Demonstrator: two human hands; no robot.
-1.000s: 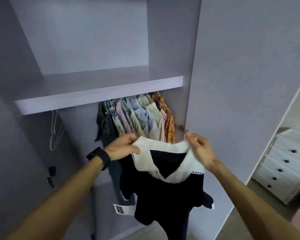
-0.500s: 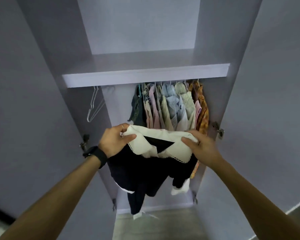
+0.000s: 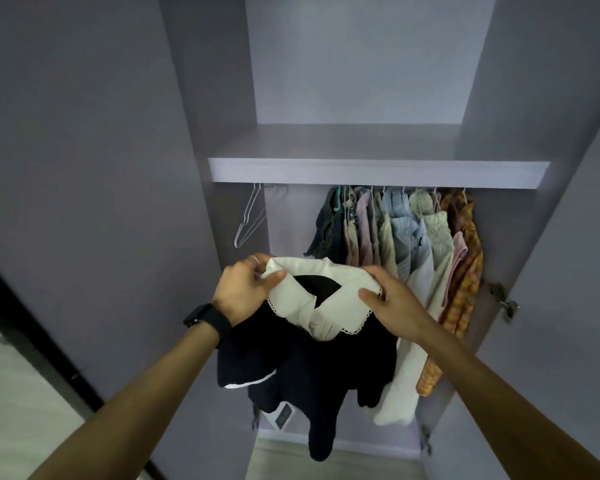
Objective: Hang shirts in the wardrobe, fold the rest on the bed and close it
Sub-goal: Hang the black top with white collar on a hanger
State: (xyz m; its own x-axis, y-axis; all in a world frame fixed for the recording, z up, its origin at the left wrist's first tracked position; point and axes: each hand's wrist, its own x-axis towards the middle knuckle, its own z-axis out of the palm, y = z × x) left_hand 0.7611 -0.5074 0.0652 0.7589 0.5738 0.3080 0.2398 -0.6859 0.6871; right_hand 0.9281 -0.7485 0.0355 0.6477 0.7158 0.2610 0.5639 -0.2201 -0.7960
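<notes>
An open wardrobe [image 3: 357,57] fills the view, and its left door [image 3: 84,168] and right door [image 3: 586,237] are swung wide to either side. A shelf [image 3: 378,171] is fixed across the interior. Below the shelf, a row of hung shirts [image 3: 406,237] is packed toward the right side, in green, pink, pale blue, cream and orange check.

A dark shirt [image 3: 309,368] is held up in front of this row, close to the camera, and its body and sleeves are left to hang toward the floor [image 3: 326,465]. Its cream collar [image 3: 329,303], edged with lace, is spread open between the two hands. The left end of the collar is pinched by the left grip [image 3: 243,289], with the thumb laid over the cloth. The right end is grasped by the right grip [image 3: 392,299], with the thumb on top and the fingers tucked beneath.

Two empty wire hangers [image 3: 248,220] are seen under the shelf at the left, well apart from the hung shirts. A black watch [image 3: 207,320] is worn on the left wrist. A white label [image 3: 283,415] is visible at the dark shirt's lower edge. A metal hinge [image 3: 503,299] is mounted by the right door, and a thin ring [image 3: 254,259] is worn on a left finger.
</notes>
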